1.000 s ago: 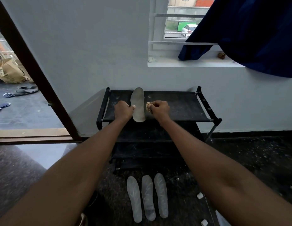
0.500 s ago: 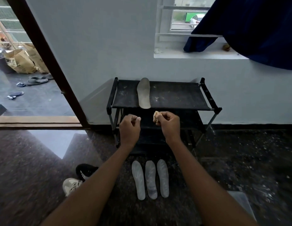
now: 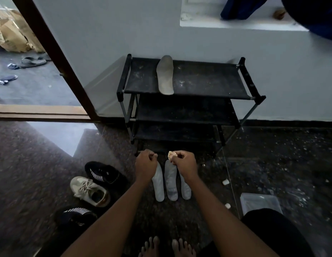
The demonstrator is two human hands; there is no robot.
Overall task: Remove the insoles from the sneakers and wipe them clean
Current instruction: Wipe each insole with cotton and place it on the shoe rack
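My left hand [image 3: 145, 164] was clenched, empty; my right hand [image 3: 183, 163] pinched a crumpled wipe [image 3: 171, 154]. Three insoles [image 3: 170, 184] lay on the speckled floor [image 3: 272, 173] under them, a fourth insole [image 3: 165, 75] reaching the rack [image 3: 207, 84] front edge at twelve o'clock. Sneakers [image 3: 89, 191] at nine; open doorway [image 3: 31, 86] at ten.

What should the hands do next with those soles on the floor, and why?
Probably the left hand should drop down and pick up the leftmost floor insole right below it. That hand is curled but holds nothing, and the right hand pinches a crumpled wad, ready for wiping. Only a grey insole lies on the rack.
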